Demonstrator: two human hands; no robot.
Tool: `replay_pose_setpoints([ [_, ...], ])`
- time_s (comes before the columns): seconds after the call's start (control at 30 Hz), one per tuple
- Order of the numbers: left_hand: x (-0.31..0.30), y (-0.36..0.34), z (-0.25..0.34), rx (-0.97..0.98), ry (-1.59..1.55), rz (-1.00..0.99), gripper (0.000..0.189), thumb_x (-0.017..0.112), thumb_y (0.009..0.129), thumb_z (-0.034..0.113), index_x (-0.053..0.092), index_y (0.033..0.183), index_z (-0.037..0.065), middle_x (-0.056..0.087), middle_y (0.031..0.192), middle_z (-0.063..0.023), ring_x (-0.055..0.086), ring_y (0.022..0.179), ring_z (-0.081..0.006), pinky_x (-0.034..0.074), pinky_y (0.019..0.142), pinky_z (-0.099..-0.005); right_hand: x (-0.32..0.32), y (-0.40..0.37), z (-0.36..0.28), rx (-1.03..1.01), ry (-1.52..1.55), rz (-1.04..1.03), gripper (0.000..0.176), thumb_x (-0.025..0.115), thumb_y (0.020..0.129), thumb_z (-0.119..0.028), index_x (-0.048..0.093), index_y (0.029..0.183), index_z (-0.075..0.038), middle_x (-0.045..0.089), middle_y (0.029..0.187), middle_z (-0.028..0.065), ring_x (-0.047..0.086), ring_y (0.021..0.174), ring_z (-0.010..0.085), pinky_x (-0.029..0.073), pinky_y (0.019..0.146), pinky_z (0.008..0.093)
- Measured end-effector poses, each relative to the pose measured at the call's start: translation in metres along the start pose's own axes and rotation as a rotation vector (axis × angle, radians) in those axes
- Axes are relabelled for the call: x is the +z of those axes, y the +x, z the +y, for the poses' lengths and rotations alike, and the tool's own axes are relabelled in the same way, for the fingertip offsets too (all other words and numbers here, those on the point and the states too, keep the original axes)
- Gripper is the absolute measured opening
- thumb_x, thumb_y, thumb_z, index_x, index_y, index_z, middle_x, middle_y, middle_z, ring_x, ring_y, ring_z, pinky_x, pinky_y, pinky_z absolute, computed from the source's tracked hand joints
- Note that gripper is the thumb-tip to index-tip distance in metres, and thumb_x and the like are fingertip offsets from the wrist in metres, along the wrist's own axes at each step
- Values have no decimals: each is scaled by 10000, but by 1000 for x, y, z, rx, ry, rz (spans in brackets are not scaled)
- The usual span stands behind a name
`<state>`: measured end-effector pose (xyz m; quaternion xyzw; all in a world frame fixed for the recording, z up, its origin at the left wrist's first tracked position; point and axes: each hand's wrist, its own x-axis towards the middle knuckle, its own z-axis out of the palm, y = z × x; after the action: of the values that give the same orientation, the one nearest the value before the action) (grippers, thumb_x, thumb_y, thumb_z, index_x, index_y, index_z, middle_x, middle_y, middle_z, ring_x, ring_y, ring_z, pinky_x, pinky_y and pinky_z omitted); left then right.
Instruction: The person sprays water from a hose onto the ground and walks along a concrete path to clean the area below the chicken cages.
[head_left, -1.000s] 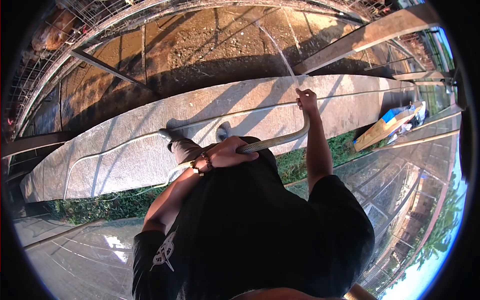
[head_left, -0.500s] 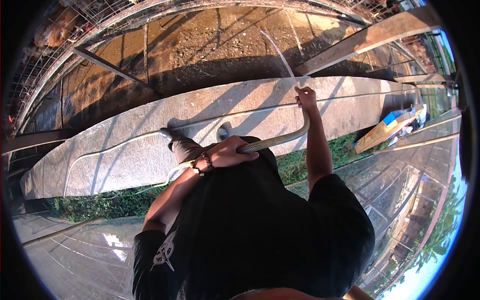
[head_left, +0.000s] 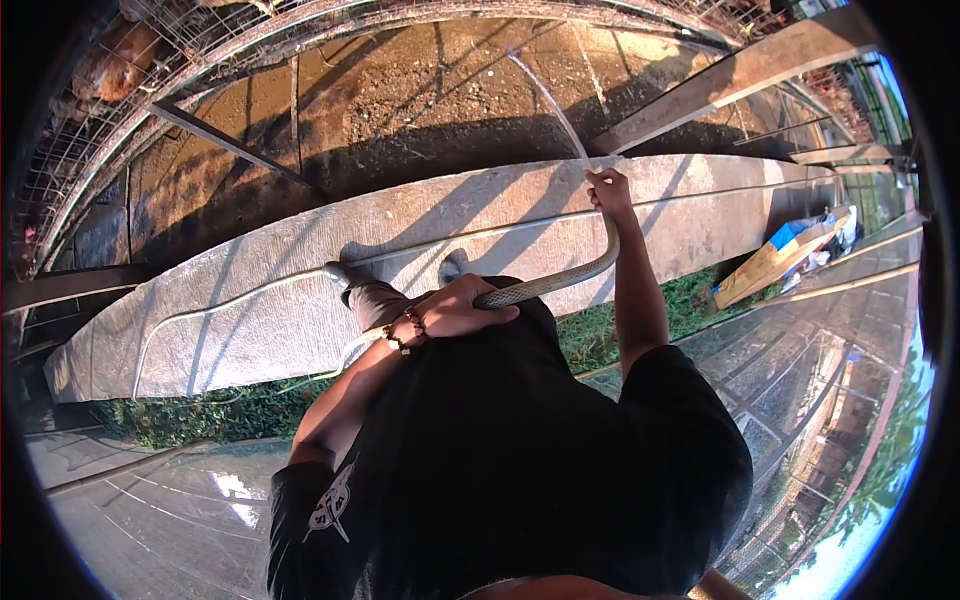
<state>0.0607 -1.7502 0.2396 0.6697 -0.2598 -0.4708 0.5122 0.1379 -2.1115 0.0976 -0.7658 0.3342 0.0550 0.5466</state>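
Note:
A pale, patterned hose [head_left: 560, 282] runs in a curve between my two hands. My left hand [head_left: 462, 307], with beaded bracelets at the wrist, is wrapped around it close to my waist. Farther out, my right hand [head_left: 609, 190] is closed at the hose's end, its thumb and fingers pinched together. A thin stream of water [head_left: 550, 100] shoots from there onto the wet, dirty ground [head_left: 440, 95] beyond the walkway. Behind my left wrist, more hose [head_left: 230, 303] trails along the concrete. The exact grip at the hose's mouth is too small to make out.
I stand on a concrete walkway [head_left: 270, 345]. Wire cages [head_left: 60, 170] with brown hens [head_left: 112, 72] line the far side. A wooden beam [head_left: 740, 80] slants across at upper right. An open cardboard box [head_left: 765, 265] lies at right, near grass [head_left: 640, 322] and netting [head_left: 180, 500].
The view has shifted slightly. The water's far end has moved a little to the left and farther up. Both hands stay on the hose in nearly the same places.

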Motion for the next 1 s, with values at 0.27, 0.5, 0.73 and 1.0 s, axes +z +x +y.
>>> replay_pose_setpoints([
  [0.27, 1, 0, -5, 5, 12, 22, 416, 577, 814, 390, 600, 757, -22, 512, 562, -48, 462, 555, -89, 382, 534, -288, 5, 9, 0, -14, 1, -25, 279, 665, 778, -254, 463, 718, -72, 512, 532, 49, 444, 384, 86, 349, 319, 238],
  [0.5, 2, -1, -6, -20, 30, 26, 419, 570, 814, 399, 600, 762, -16, 521, 569, -48, 475, 560, -97, 388, 545, -293, 10, 10, -4, -49, 21, -63, 298, 663, 780, -294, 448, 716, -98, 497, 543, 32, 431, 390, 66, 323, 314, 222],
  [0.73, 1, -4, -1, -55, 56, 42, 414, 571, 806, 411, 621, 810, 0, 566, 618, -58, 526, 604, -110, 415, 578, -292, 17, 3, -18, -86, -20, -75, 317, 659, 783, -306, 436, 714, -92, 488, 533, 25, 442, 387, 73, 334, 309, 223],
  [1.0, 2, -7, 7, -107, 37, 58, 411, 621, 781, 403, 623, 811, -7, 571, 646, -54, 516, 633, -106, 415, 611, -275, 26, 6, -22, -172, -29, -127, 320, 652, 789, -300, 422, 710, -92, 481, 505, 15, 428, 365, 73, 320, 302, 227],
])
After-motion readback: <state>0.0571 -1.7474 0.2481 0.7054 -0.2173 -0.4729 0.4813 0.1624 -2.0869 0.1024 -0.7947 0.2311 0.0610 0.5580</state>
